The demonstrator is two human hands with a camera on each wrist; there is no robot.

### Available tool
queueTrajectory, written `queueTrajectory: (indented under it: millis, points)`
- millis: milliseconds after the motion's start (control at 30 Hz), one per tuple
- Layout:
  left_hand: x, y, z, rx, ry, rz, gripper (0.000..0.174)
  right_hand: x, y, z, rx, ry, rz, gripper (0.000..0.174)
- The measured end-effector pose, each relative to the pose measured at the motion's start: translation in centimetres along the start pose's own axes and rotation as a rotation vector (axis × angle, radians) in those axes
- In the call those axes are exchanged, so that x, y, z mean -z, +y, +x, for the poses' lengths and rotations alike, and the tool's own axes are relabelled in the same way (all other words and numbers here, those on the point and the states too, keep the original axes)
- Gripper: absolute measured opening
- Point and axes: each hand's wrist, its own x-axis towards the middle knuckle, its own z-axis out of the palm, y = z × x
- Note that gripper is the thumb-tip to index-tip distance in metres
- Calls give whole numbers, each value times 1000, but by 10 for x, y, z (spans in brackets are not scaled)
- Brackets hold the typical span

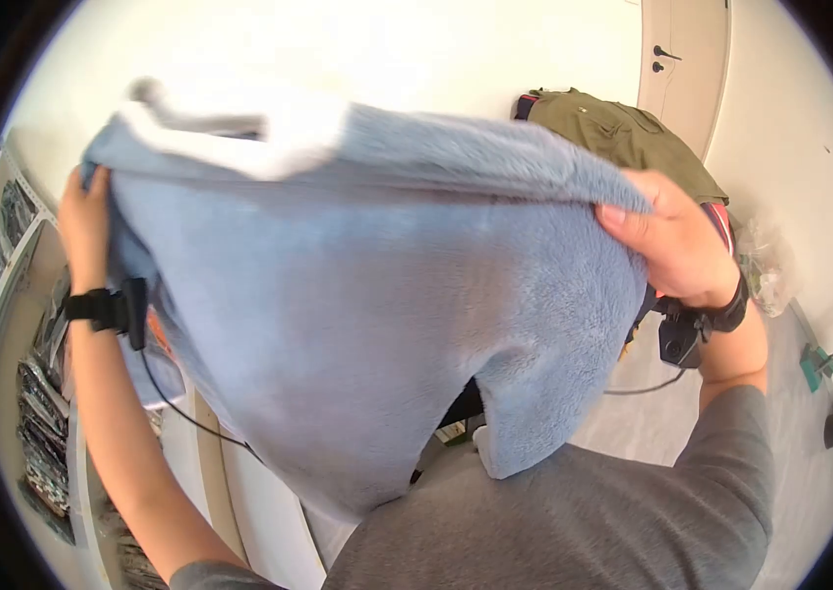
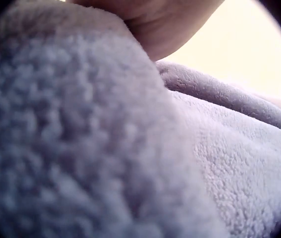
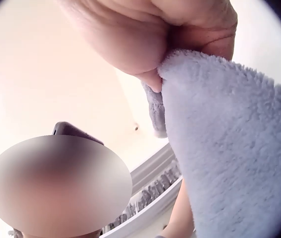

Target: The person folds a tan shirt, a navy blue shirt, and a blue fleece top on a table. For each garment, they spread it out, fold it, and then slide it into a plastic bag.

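A fluffy blue fleece garment (image 1: 377,285) with a white trimmed edge hangs spread between both hands, in front of the person's chest. At its upper left corner the left hand (image 1: 87,221) grips the cloth, some of its fingers hidden by the fabric. The right hand (image 1: 677,236) pinches the upper right edge, thumb on the near side. In the left wrist view, plush fabric (image 2: 81,129) fills most of the picture below part of the hand (image 2: 175,25). The right wrist view has the fleece (image 3: 229,134) hanging from the curled right hand (image 3: 145,34).
On the left, shelves (image 1: 33,251) hold several dark plastic-wrapped packs (image 1: 43,423). An olive green garment (image 1: 623,133) lies over a pile at the back right, near a door (image 1: 682,79). A clear plastic bag (image 1: 766,261) is by the right wall.
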Motion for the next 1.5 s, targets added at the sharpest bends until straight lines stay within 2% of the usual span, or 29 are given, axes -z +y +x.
queueTrajectory:
  millis: [33, 100, 167, 200, 267, 333, 400, 467, 533, 567, 633, 700, 733, 800, 933, 967, 1033, 1067, 1133, 1200, 1267, 1333, 1400, 1433, 1500]
  points:
    - [-23, 17, -7, -78, -7, -86, 39, 11, 11, -7, -62, 11, 14, 30]
    - [-61, 66, -25, -83, -61, -124, 36, 32, 35, -22, -127, 27, 19, 30]
    - [-106, 98, -37, -99, -156, -130, 36, 45, 55, -32, -237, 158, 159, 32]
    - [-129, 115, -46, -140, -139, -191, 35, 56, 65, -38, -236, 160, 151, 32]
    - [-166, 150, -63, -120, -244, -202, 32, 75, 88, -47, -378, 240, 260, 33]
    - [-201, 184, -82, -145, -327, -248, 30, 94, 112, -53, -394, 276, 257, 33]
    - [-258, 209, -105, -226, -299, -264, 28, 111, 142, -58, -522, 311, 118, 34]
    - [-291, 235, -126, -230, -409, -220, 27, 120, 179, -62, -582, 373, 82, 31]
    - [-315, 246, -154, -229, -500, -183, 29, 123, 210, -64, -656, 429, 9, 32]
    - [-332, 246, -173, -285, -558, -203, 35, 122, 225, -66, -669, 428, 9, 32]
    - [-368, 237, -200, -339, -638, -220, 41, 116, 248, -69, -688, 473, -356, 35]
    - [-398, 220, -203, -191, -964, -296, 52, 122, 258, -69, -711, 479, -384, 37]
    - [-403, 207, -205, -186, -982, -286, 52, 123, 262, -67, -719, 494, -418, 39]
    - [-388, 189, -197, -72, -1200, -406, 51, 121, 264, -65, -695, 485, -460, 42]
    - [-373, 175, -196, -116, -1403, -427, 42, 118, 271, -63, -672, 565, -461, 41]
    - [-380, 171, -199, -112, -1405, -424, 42, 116, 270, -62, -661, 569, -509, 40]
    - [-395, 166, -204, -333, -1312, -265, 34, 116, 272, -63, -651, 574, -559, 39]
    - [-393, 168, -203, -330, -1314, -268, 34, 118, 275, -65, -665, 561, -591, 37]
    - [-377, 177, -203, -263, -828, -136, 29, 116, 273, -66, -688, 535, -628, 35]
    - [-369, 172, -204, -227, -886, -139, 30, 112, 266, -62, -674, 577, -549, 33]
    - [-383, 144, -208, -239, -668, -434, 33, 111, 272, -63, -652, 589, -515, 32]
    - [-340, 124, -188, -36, -901, -532, 34, 111, 275, -64, -635, 591, -475, 31]
    - [-305, 86, -180, -41, -1044, -580, 30, 116, 278, -65, -633, 568, -515, 30]
    - [-279, 71, -181, -4, -1060, -593, 29, 122, 282, -67, -662, 524, -569, 29]
    - [-239, 38, -197, 107, -1140, -547, 27, 123, 283, -66, -641, 519, -479, 31]
